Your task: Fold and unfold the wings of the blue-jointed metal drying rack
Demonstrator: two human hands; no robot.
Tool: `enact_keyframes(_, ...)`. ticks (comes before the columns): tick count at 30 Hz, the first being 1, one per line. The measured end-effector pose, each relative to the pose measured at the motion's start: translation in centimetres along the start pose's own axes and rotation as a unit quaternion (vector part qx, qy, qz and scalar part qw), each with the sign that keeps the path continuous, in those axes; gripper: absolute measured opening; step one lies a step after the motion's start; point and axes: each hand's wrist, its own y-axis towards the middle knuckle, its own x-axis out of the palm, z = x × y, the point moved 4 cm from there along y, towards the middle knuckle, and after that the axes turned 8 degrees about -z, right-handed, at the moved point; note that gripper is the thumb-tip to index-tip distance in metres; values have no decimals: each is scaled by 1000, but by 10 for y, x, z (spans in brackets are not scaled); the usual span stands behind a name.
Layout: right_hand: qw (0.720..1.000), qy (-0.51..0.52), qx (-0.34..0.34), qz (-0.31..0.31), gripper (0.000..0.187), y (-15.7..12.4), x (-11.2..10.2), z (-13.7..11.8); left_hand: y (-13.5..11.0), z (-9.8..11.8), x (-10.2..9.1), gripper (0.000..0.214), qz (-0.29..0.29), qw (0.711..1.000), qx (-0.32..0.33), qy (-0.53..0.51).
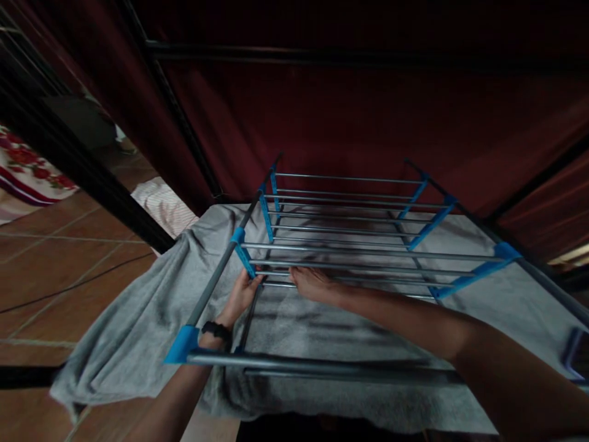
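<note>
A metal drying rack (pixel 350 252) with grey rails and blue plastic joints stands before me. A grey cloth (pixel 138 319) lies spread beneath its rails and hangs off the left side. My left hand (pixel 242 296), with a black wristband, grips the rack's left frame by a blue joint (pixel 243 252). My right hand (pixel 311 283) reaches under the rails and rests flat on the cloth, fingers pointing left toward the other hand.
Dark red curtain (pixel 350 123) hangs behind the rack with black poles across it. Terracotta tile floor (pixel 64 264) lies at left with a thin cable, a striped fabric (pixel 161 205) and a floral fabric (pixel 27 166).
</note>
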Motion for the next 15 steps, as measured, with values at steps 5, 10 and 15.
enact_keyframes(5, 1000, -11, 0, 0, 38, -3, -2, -1, 0, 2, 0, 27, -1, 1000, 3, 4)
enact_keyframes(10, 1000, -9, -3, -10, 34, 1, -2, 0, -1, 8, 1, 28, -7, 1000, 8, -7)
enact_keyframes(15, 999, 15, 4, -34, 31, 5, -3, 4, -2, 10, 2, 25, -8, 999, 6, -36)
